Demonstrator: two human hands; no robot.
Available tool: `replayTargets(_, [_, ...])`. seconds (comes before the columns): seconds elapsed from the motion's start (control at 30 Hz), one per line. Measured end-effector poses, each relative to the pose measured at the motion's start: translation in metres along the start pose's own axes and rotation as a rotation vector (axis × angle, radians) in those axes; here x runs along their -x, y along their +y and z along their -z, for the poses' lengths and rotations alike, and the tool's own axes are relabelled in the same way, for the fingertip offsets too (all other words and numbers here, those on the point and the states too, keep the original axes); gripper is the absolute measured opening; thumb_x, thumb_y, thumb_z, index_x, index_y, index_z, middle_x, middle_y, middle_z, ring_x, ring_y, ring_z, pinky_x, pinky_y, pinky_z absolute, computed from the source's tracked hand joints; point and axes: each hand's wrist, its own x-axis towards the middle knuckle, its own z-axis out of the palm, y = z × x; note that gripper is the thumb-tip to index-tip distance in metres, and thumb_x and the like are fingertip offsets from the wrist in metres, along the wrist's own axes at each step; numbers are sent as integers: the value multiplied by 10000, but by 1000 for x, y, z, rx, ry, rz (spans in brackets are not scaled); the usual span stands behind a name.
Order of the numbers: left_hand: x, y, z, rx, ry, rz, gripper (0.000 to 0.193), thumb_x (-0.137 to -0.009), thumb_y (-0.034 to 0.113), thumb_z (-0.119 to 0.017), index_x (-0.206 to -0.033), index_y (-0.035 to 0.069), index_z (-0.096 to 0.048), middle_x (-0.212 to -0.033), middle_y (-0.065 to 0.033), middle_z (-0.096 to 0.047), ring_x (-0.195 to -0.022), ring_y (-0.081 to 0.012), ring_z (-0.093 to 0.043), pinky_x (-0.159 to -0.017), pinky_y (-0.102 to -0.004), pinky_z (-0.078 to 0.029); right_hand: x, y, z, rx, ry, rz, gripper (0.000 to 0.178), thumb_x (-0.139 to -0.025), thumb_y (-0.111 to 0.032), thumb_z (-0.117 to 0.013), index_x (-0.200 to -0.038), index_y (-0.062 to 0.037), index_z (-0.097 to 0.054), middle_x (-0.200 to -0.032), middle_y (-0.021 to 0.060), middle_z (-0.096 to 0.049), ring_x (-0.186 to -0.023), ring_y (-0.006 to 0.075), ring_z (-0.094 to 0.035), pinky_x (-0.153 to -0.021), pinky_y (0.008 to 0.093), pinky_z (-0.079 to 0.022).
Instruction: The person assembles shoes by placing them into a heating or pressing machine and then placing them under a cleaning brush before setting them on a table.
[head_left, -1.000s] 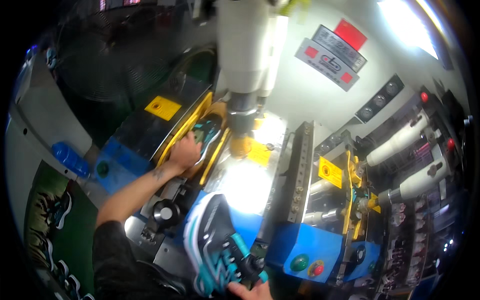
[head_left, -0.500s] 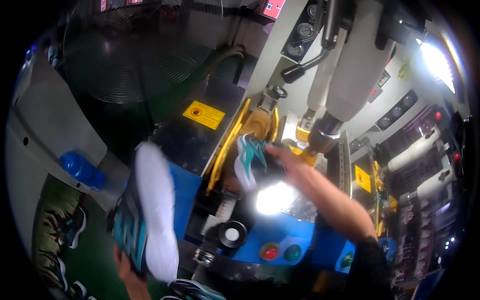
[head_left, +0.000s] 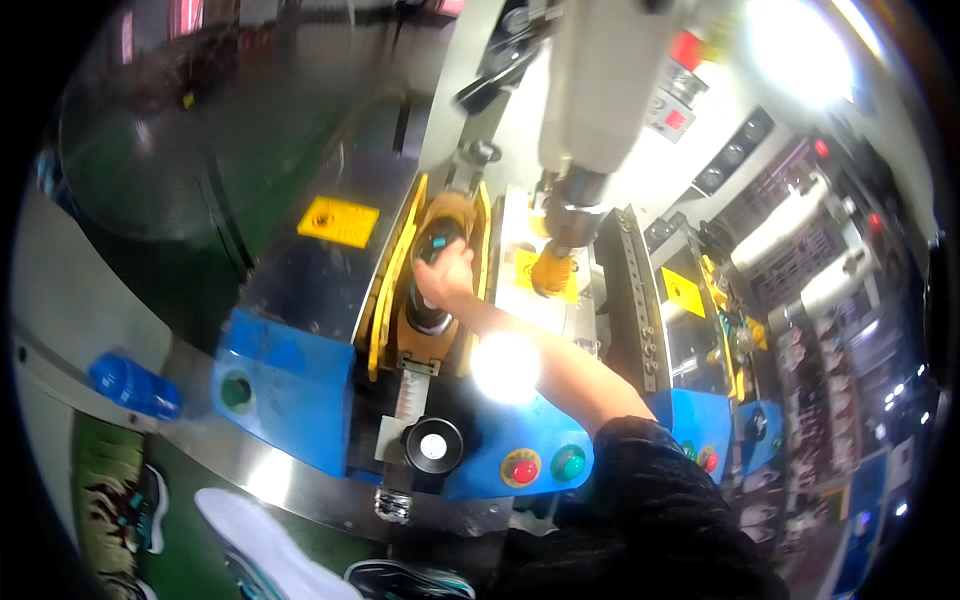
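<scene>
My right hand (head_left: pixel 447 278) reaches into the machine with its fingers closed round a dark sneaker (head_left: pixel 430 318) with a bit of teal. This shoe lies lengthwise in the tan cradle (head_left: pixel 452 207), between two yellow side pads (head_left: pixel 396 290); the hand covers its middle. At the lower edge, a second shoe (head_left: pixel 265 540) shows its white sole, tilted, with dark and teal on its side. My left hand is out of view, so what holds that shoe is hidden. Beside it sits another dark shoe (head_left: pixel 410 578) with teal trim.
A thick press arm (head_left: pixel 575 200) with a yellow tip hangs right of the cradle. Blue panels carry a red button (head_left: pixel 520 468) and green buttons; a black knob (head_left: pixel 433 446) stands in front. A blue bottle (head_left: pixel 135 385) and a rack of shoes (head_left: pixel 125 500) are at left.
My right hand has brought the dark sneaker down into the cradle. The white-soled shoe has dropped toward the lower edge, and my left hand has left the view. The view has shifted.
</scene>
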Motion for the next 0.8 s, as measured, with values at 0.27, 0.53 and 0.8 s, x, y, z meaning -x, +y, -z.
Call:
replayTargets(0.27, [36,31,5,713,-83,285,509,-902,204,-535,-1320,-36,-372,-1265,-211,-471,-1134,-314,-503,-958,-415,-423,187,60,116,179,-22,1155,697,-748,-250,-728,-1274,79,-411,-1325,307,-418,-1232,440,-418,-1007,476,-376])
replayTargets(0.53, [142,64,1,314,-165,-84,476,-867,104,-602,-1288,-58,-453,-1278,-209,-494,-1108,-318,-528,-916,-409,-455,314,146,199,-33,-344,682,899,-774,-367,-718,-1402,64,-240,-1462,285,-228,-1380,375,-219,-1115,456,-218])
replayTargets(0.8, [284,103,16,312,-663,84,579,-821,248,-643,-1315,43,-423,-1276,-149,-482,-1160,-260,-465,-1002,-393,-355,403,243,169,-1140,-1258,-131,553,-852,-229,-648,-1315,0,-453,-1303,116,-512,-1206,217,-459,-1030,382,-357])
